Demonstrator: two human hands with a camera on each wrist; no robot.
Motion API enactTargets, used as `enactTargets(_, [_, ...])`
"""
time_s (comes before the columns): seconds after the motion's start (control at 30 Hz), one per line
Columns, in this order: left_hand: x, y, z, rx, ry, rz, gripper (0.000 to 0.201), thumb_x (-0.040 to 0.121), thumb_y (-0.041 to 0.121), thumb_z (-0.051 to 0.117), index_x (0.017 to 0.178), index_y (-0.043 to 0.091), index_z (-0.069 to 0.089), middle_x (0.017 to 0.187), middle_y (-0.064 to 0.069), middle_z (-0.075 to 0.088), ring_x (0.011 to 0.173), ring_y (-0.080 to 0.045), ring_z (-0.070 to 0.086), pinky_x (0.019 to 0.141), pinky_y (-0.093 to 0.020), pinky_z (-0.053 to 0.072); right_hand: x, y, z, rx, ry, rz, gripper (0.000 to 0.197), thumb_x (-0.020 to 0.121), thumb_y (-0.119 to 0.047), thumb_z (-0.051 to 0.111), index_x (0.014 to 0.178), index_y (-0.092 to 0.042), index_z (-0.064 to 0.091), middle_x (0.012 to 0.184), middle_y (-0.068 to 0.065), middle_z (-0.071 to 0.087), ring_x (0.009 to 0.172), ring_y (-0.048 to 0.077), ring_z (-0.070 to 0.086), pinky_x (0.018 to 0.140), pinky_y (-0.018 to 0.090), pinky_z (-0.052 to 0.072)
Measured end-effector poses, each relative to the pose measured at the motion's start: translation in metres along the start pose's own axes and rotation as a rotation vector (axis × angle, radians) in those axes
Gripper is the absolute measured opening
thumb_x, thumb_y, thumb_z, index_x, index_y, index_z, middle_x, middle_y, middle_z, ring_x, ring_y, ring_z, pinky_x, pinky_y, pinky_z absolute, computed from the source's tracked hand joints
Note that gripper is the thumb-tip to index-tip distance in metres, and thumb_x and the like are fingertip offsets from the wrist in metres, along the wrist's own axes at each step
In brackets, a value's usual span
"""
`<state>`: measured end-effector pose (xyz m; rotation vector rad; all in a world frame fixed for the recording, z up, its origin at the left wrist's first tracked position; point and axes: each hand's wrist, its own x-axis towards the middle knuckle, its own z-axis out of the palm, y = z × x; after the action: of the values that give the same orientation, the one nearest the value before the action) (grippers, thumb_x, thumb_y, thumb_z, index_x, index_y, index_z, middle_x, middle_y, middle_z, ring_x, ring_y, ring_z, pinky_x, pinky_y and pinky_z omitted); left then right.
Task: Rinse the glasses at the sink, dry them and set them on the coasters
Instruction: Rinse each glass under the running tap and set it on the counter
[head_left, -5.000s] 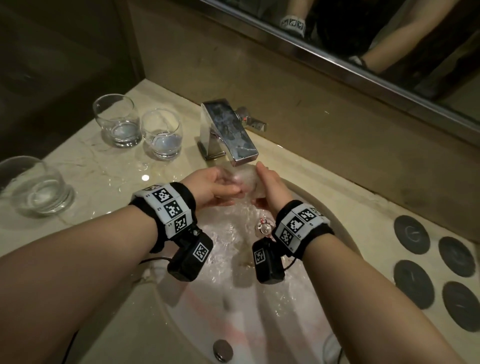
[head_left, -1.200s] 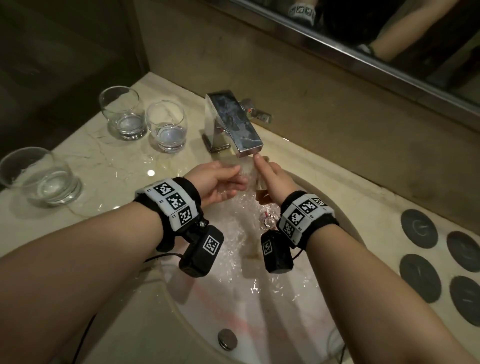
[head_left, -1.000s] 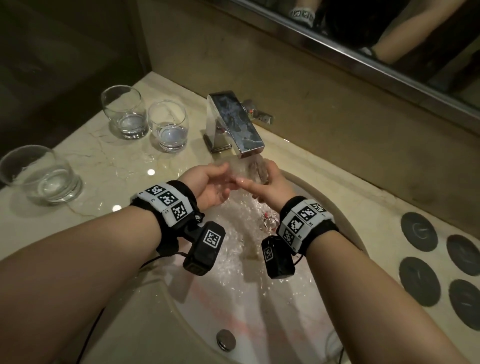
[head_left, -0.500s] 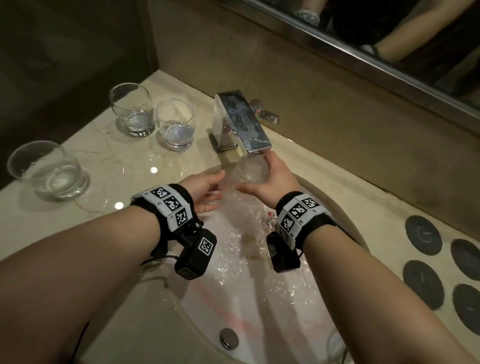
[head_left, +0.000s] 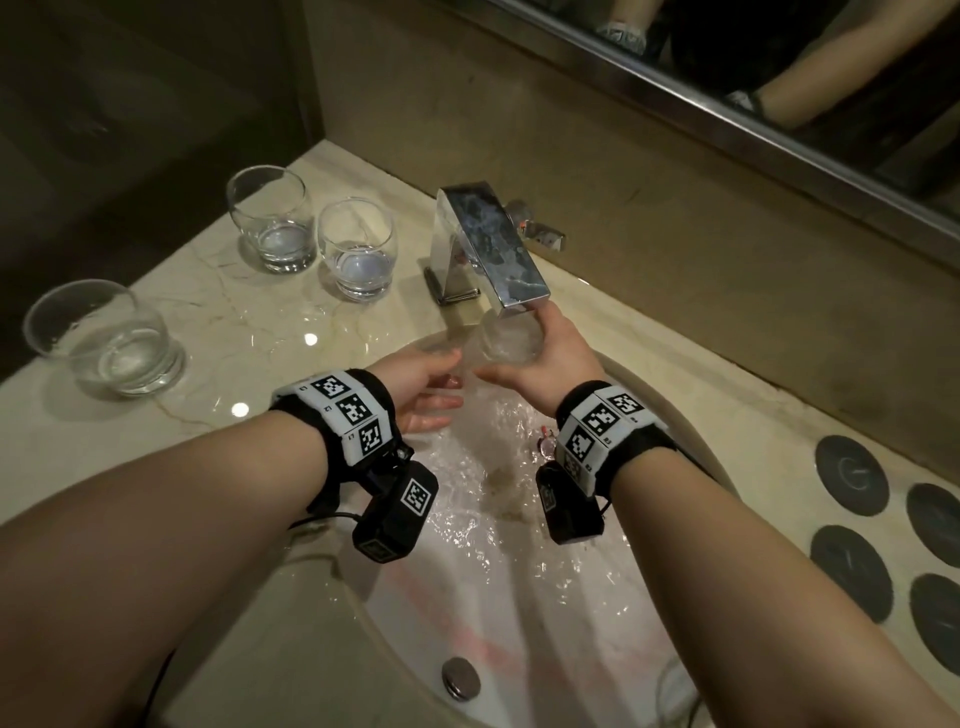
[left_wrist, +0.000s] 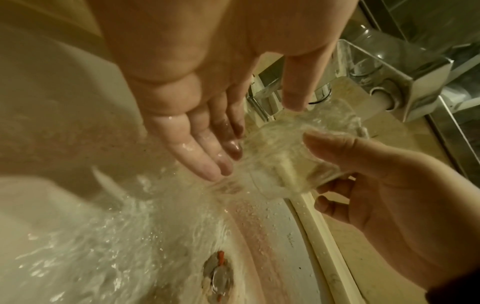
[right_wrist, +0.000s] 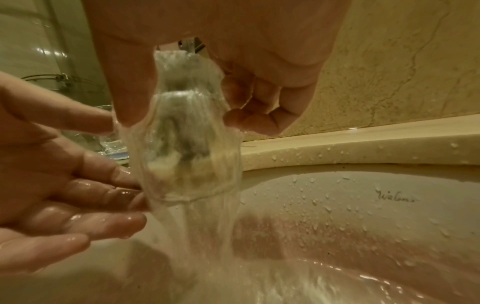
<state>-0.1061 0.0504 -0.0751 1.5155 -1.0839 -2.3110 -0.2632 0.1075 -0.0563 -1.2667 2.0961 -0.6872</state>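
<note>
Glass tumbler gripped in right hand, under faucet.

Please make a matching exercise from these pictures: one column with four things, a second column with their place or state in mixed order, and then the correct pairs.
Things:
1. right hand
2. left hand
3. three glasses
4. dark round coasters

Places or states:
A. lie bare on the counter, to the right of the sink
B. stand on the counter, to the left of the faucet, each with some water
C. open, wet fingers straight, beside the stream
D. holds a glass under the running water

Pairs: 1-D, 2-C, 3-B, 4-A
</note>
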Motion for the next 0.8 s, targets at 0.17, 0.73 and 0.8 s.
enactTargets(0.17, [0.001,0.0,0.0,0.008,0.0,-0.007,0.016,0.095,0.031,0.053,0.1,0.016,0.058,0.09,-0.001,0.059,0.085,-0.016,0.061,0.07,-0.032,0.05,-0.001,-0.001,-0.001,0.006,-0.012,0.014,0.077,0.058,-0.046,0.083,0.123,-0.027,0.046,0.117,-0.007,0.059,0.102,0.012,0.057,0.089,0.028,0.046])
enactTargets(0.73, [0.0,0.014,0.002,0.022,-0.023,0.263,0.017,0.089,-0.006,0.054,0.087,0.011,0.049,0.089,-0.007,0.059,0.08,-0.016,0.062,0.064,-0.024,0.057,-0.013,0.017,0.004,0.238,-0.193,0.233,0.086,0.07,-0.043,0.078,0.14,-0.02,0.033,0.133,0.005,0.052,0.11,0.023,0.057,0.095,0.043,0.05])
enactTargets(0.8, [-0.002,0.015,0.006,0.11,-0.023,0.313,0.019,0.088,-0.008,0.054,0.086,0.01,0.048,0.083,-0.006,0.058,0.075,-0.013,0.061,0.062,-0.02,0.056,-0.014,0.02,0.005,0.251,-0.194,0.236,0.081,0.071,-0.038,0.079,0.136,-0.022,0.034,0.127,0.002,0.054,0.104,0.022,0.059,0.09,0.041,0.052])
